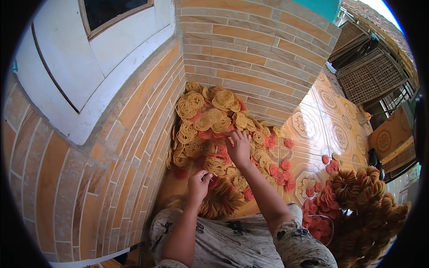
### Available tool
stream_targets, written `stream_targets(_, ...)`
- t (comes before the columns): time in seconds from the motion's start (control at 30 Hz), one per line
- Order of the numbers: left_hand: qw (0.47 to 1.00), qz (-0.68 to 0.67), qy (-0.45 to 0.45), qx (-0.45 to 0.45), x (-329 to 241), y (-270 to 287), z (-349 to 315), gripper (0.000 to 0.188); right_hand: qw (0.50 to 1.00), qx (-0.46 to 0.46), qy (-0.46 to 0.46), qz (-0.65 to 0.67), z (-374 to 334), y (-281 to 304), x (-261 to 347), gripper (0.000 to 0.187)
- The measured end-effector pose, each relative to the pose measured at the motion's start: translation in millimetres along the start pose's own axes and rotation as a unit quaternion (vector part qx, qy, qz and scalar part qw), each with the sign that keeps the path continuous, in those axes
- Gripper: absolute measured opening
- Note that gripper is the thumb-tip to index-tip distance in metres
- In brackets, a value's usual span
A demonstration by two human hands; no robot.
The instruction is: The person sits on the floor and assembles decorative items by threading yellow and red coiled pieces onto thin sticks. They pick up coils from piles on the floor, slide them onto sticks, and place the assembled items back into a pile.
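A heap of round, flat coils (190, 105), thin-stranded like noodle crackers and mostly yellow, lies in the wall corner before me. Red coils (218, 133) are mixed in. My right hand (239, 146) reaches over the heap's middle with its fingers apart, close to some red coils. Nearer to me, my left hand (199, 185) is closed, thumb against fingers; what it pinches is too small to tell. Beside it, in front of my lap, sits a thick bundle of coils (222, 201) packed on edge in a curve. My left hand partly hides the coils behind it.
Brick-patterned tiled walls (250, 40) close off the left and far sides. Loose red coils (286, 165) dot the patterned floor tiles (308, 123). At the right stand large bunches of yellow coils (371, 214) beside a red pile (319, 214). Woven racks (375, 73) lean farther off.
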State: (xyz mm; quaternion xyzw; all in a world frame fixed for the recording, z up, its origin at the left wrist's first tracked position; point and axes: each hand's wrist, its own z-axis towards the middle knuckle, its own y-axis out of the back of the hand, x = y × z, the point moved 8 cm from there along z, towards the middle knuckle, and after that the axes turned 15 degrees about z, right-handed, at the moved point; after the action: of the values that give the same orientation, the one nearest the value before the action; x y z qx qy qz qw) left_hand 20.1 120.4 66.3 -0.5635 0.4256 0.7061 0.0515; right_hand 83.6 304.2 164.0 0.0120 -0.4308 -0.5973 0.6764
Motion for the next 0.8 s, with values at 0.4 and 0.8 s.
stream_targets(0.4, 0.997, 0.018, -0.048, 0.049, -29.7, 1.1, -8.3, 0.027, 0.842, 0.024, -0.374, 0.389, -51.4, 26.3, -32.6, 0.021)
stream_targets(0.8, 0.989, 0.056, -0.119, 0.069, -61.6, 4.0, -32.3, 0.025, 0.895, 0.010, -0.318, 0.314, -71.9, 76.1, -13.2, 0.022)
